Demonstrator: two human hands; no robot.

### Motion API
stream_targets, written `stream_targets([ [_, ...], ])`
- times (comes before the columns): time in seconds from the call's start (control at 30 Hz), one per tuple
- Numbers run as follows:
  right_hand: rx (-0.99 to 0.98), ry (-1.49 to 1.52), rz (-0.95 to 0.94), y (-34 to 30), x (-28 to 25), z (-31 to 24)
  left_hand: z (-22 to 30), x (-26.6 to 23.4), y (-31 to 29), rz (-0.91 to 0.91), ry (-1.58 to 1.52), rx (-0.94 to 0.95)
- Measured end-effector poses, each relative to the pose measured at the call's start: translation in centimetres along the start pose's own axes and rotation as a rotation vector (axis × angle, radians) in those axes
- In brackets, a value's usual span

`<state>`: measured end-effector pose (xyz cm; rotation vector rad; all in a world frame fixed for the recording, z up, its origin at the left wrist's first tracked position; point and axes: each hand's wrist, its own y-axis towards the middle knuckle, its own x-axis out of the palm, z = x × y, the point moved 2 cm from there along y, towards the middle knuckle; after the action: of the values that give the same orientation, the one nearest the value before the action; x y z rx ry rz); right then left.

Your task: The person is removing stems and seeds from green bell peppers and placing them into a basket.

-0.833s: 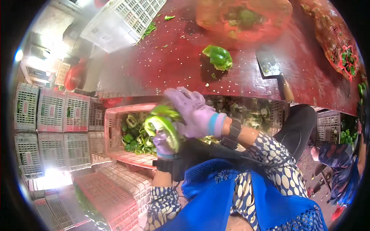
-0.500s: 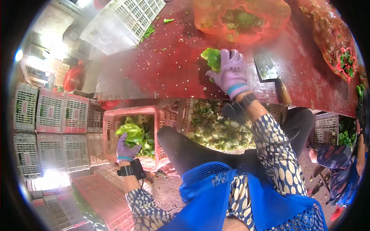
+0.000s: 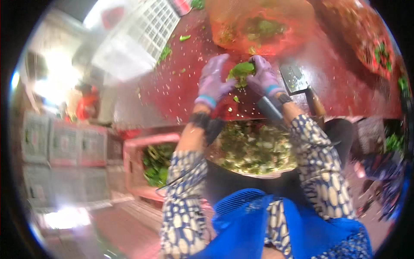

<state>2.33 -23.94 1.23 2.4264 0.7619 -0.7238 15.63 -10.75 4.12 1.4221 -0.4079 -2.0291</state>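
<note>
Over the red table (image 3: 172,97), my right hand (image 3: 264,77) in a purple glove is closed on a green pepper (image 3: 242,69), which looks cut or torn at its lower side. My left hand (image 3: 212,82), gloved the same, is just left of the pepper, blurred, with thumb and fingers apart and nothing in it. Its thumb comes close to the pepper; whether they touch I cannot tell. To the right of my right hand lies a cleaver (image 3: 293,78) with a wooden handle, bits of pepper on its blade.
An orange mesh bag (image 3: 297,36) of peppers lies ahead, another mesh bag (image 3: 362,34) at far right. Left of my legs stands a pink crate (image 3: 128,168) holding green peppers. Pepper scraps (image 3: 254,151) fill a container below the table edge. Stacked crates (image 3: 64,142) stand left; a white crate (image 3: 129,47) is at upper left.
My left hand has left the pink crate, let go of the green peppers there, and come up over the table beside my right hand. The right hand's pepper has turned and moved slightly nearer.
</note>
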Motion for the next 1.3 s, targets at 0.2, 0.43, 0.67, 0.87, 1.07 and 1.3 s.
stream_targets([
  [0.2,-0.019,0.241,-0.289,-0.2,1.6,0.5,-2.5,5.8,0.2,-0.415,-0.637,-0.424],
  [0.43,0.027,-0.009,-0.162,-0.9,0.1,1.7,1.0,6.9,-0.1,-0.202,-0.657,-0.332],
  [0.67,0.089,0.050,-0.216,-1.1,-0.1,1.4,2.4,4.8,-0.9,-0.201,-0.687,-0.446],
  [0.87,0.125,0.163,-0.093,-3.6,2.8,2.9,3.3,3.0,-1.6,-0.375,-0.745,-0.452],
  [1.07,-0.082,0.205,-0.337,-6.4,-2.9,-1.1,4.6,0.5,-2.3,-0.483,-0.743,-0.547],
  [1.3,0.226,1.258,-0.540,-8.1,-3.1,0.2,2.8,-2.7,-5.2,-0.468,-0.897,-0.572],
])
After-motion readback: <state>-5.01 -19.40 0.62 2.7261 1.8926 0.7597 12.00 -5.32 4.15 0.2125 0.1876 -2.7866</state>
